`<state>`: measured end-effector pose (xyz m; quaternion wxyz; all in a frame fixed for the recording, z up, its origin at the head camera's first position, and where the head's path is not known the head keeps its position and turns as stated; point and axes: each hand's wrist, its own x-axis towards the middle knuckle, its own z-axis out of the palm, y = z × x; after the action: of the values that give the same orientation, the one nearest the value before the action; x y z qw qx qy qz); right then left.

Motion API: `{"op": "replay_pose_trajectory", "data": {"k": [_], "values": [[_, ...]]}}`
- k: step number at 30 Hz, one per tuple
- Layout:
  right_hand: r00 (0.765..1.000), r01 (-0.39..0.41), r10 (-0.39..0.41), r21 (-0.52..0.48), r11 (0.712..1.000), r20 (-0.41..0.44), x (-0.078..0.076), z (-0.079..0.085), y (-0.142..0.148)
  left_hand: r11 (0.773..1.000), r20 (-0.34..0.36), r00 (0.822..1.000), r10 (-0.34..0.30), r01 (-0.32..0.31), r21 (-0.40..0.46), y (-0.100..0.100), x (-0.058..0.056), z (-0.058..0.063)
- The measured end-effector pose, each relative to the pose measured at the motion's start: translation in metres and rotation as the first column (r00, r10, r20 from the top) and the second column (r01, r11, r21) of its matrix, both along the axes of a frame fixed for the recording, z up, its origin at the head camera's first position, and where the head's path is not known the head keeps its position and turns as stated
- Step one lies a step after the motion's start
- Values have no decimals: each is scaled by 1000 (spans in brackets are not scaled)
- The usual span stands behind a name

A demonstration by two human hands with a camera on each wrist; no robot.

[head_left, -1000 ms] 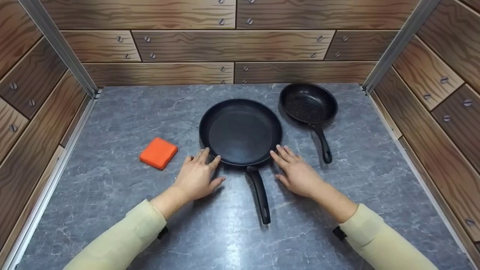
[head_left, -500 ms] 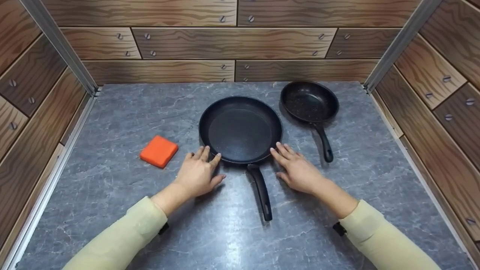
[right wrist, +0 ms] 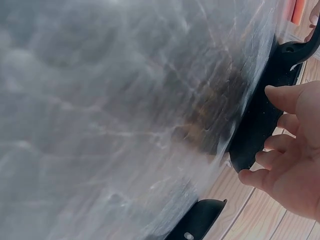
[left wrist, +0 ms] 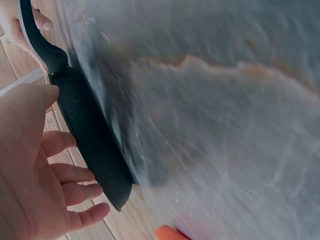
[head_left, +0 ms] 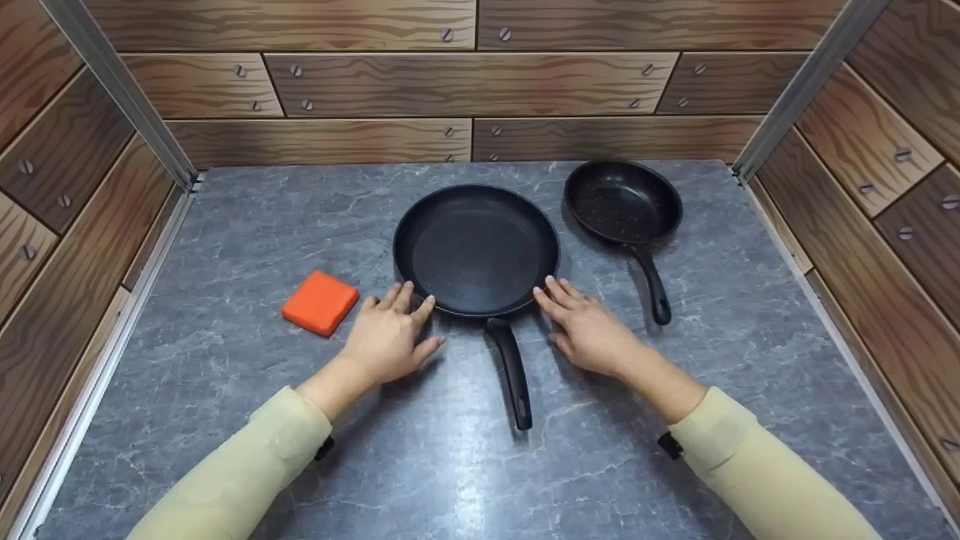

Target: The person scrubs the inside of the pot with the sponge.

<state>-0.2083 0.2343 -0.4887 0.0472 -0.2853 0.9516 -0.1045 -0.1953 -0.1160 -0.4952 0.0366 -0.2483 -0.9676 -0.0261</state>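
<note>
A large black frying pan [head_left: 480,255] lies on the grey marbled table, its handle [head_left: 511,375] toward the person. The left hand [head_left: 386,337] touches the pan's near left rim with fingers extended and thumb apart. On the near right rim rest the fingertips of the right hand [head_left: 589,330], its fingers likewise extended. Both wrist views show the pan's outer side [left wrist: 95,135] beside loosely spread fingers; neither hand grips it. An orange square block [head_left: 320,304] lies to the left of the left hand.
A smaller black frying pan [head_left: 624,202] sits at the back right, its handle angled toward the front. Wood-patterned walls [head_left: 465,82] enclose the table [head_left: 247,225] at the back and both sides, with metal corner posts.
The large pan has shifted slightly away from the person and a little left, and both hands moved with it. The camera view has also shifted a little.
</note>
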Motion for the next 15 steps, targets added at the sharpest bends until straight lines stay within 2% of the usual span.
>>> {"op": "replay_pose_trajectory", "data": {"k": [11, 15], "values": [[999, -11, 11, 22, 1000, 36, -19, 4, -17, 1000, -28, 1000, -9, 9, -1, -18, -19, 3], [998, -13, 11, 34, 999, 61, -27, 4, -26, 1000, -23, 1000, 13, -13, -12, -25, -26, 4]]}}
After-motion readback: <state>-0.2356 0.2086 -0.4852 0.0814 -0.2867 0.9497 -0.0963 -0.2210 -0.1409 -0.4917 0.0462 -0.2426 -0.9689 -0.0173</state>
